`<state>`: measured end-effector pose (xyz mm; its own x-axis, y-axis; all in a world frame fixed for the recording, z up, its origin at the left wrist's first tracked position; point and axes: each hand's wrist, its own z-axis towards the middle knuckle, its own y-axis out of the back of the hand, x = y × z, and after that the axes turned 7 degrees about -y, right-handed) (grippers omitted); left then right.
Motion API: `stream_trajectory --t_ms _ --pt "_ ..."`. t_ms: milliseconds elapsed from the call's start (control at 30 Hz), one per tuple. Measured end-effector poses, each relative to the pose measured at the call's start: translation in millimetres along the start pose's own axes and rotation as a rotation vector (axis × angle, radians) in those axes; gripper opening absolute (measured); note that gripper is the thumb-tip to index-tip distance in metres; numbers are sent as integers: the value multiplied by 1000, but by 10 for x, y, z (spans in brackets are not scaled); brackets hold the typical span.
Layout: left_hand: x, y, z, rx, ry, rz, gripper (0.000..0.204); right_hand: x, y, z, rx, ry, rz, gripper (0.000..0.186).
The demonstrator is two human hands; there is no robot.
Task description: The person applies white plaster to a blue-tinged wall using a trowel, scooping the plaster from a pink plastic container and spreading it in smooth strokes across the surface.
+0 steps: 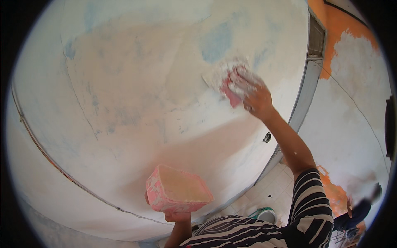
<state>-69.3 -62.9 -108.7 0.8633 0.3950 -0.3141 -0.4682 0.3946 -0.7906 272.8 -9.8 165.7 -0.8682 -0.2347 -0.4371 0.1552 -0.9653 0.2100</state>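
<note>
My left hand (178,216) supports a pink rectangular tub (156,192) from below. White smears cover the tub's sides, and pale cream putty (182,185) fills much of it. Up on the wall (136,74), my right hand (255,96) grips a pinkish-red putty spreader (232,98), blurred by motion and thick with white putty. White putty also coats the fingers. The spreader's edge seems to meet the wall, though the putty hides the contact. Around it the surface is cream and white, with a light blue patch (216,41) above.
A cable (62,168) runs along the wall at left. A round socket hole (267,137) lies below my right forearm, near a grey door frame (301,97). On the tiled floor (271,184) stands a bucket (265,215). Another person (359,211) is at the lower right.
</note>
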Motion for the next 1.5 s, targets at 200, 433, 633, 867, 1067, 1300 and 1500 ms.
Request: stream_trajectory --t_ms 200,433,633,867,1067,1300,1500 --pt "12 94 -27 -38 -2 -9 64 146 125 316 -248 -127 92 22" --pt "-16 -47 9 123 25 -78 73 143 -75 419 -106 -78 23 38" --pt "-93 -137 79 34 34 -122 76 784 18 -591 4 -144 202 35" --pt "5 -207 275 45 70 -106 73 1404 610 -954 127 -817 631 26" --pt "-150 -227 296 78 107 -91 70 1745 981 -479 220 -838 948 24" --pt "-127 -158 224 91 152 -105 67 1942 766 -392 660 -260 820 28" --pt "-127 -84 179 92 167 -125 65 2353 601 -530 417 -680 1077 23"
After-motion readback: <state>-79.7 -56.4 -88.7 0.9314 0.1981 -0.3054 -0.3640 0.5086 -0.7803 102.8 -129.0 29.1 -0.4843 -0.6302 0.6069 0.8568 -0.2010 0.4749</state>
